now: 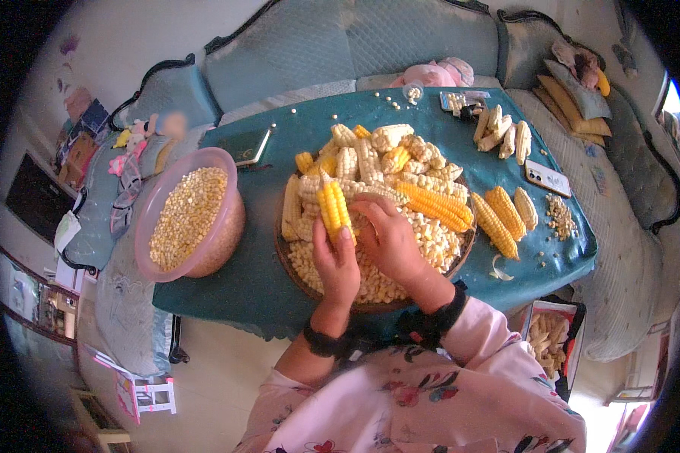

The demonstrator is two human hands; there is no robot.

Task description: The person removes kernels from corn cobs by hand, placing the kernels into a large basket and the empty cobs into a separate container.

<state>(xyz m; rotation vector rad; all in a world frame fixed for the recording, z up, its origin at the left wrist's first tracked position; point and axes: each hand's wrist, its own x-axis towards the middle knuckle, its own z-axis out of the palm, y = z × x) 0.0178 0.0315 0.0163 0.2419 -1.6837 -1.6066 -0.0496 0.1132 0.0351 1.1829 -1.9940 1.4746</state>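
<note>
My left hand (336,263) grips the lower end of a yellow corn cob (333,209), which stands nearly upright over a round basket (280,257). Just right of it, my right hand (394,240) is curled above the basket; whether its fingertips hold anything is hidden. White and yellow cobs are heaped in the far part of the basket, among them a white cob (368,161) and an orange-yellow cob (436,206). Loose corn kernels (374,286) fill the near part, under my hands. A pink plastic bowl (233,181) of kernels stands to the left.
On the green tablecloth (221,297), several cobs (496,223) lie right of the basket, near a phone (547,178) and small kernels (561,218). Further cobs (504,133) lie at the far right. A dark-covered book or case (246,144) is behind the bowl. Sofas (340,51) surround the table.
</note>
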